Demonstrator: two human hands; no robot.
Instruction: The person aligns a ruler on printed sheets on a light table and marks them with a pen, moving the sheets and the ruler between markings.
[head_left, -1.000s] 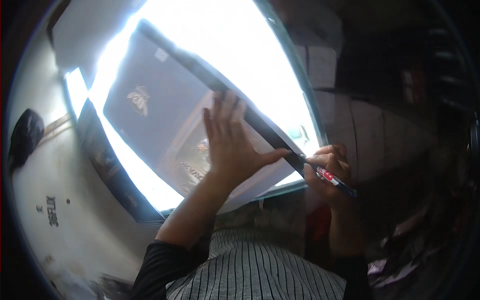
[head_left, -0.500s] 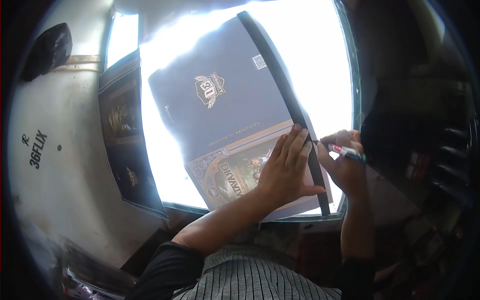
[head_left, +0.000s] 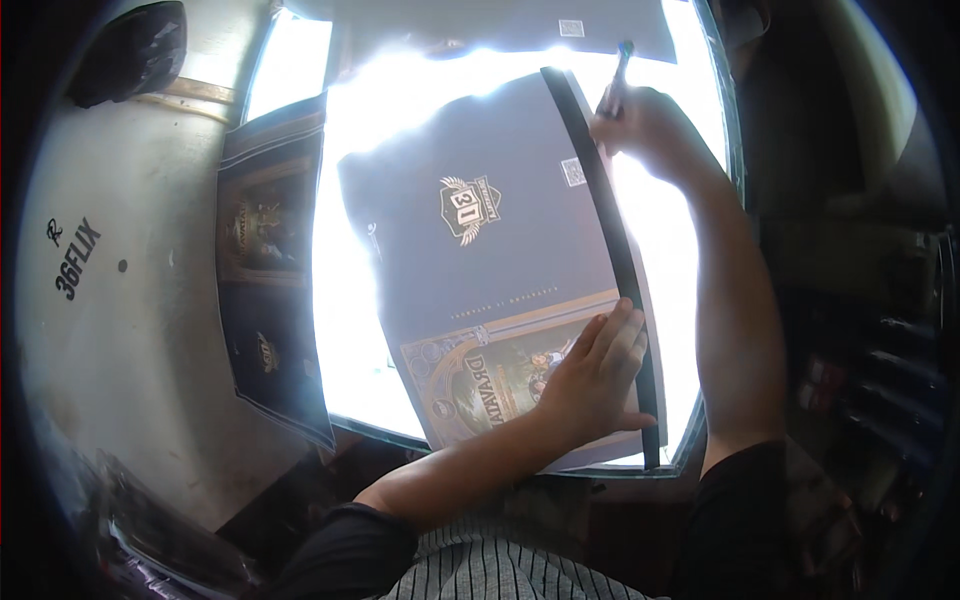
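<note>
A black straightedge (head_left: 614, 230) is apparently steadied over a backlit printed sheet (head_left: 420, 250) by the flattened, ungrasping left hand (head_left: 592, 385), while a marker (head_left: 617, 82) is gripped in the right hand (head_left: 648, 125).

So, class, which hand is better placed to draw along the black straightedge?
Probably the right hand: it grips the marker pen near the far end of the black straightedge. The left hand lies on the printed sheet, touching the straightedge, so seems better suited to steadying.

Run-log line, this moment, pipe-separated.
left hand: spread over dark printed sheet and long black strip | right hand: gripping slim dark pen near strip's far end | glowing white panel: beneath sheet
</note>
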